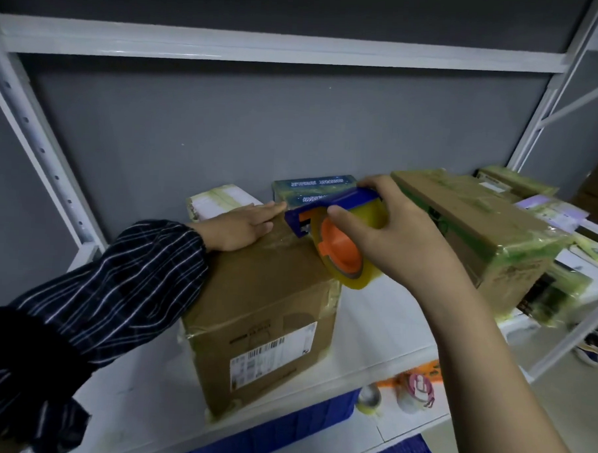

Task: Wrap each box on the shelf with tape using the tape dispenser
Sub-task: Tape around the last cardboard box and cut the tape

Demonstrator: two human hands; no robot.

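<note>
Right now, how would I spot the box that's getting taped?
Look at the white shelf against the grey wall. The brown box stands at its front edge, under the flat left hand. Unlike its neighbours, its front shows a white barcode label.

The left hand (pixel 242 228), arm in a dark striped sleeve (pixel 99 286), lies palm down, fingers straight, on the brown cardboard box (pixel 263 310). The right hand (pixel 398 230), arm bare, curls round the blue-and-orange plastic tape dispenser (pixel 341 243).
</note>
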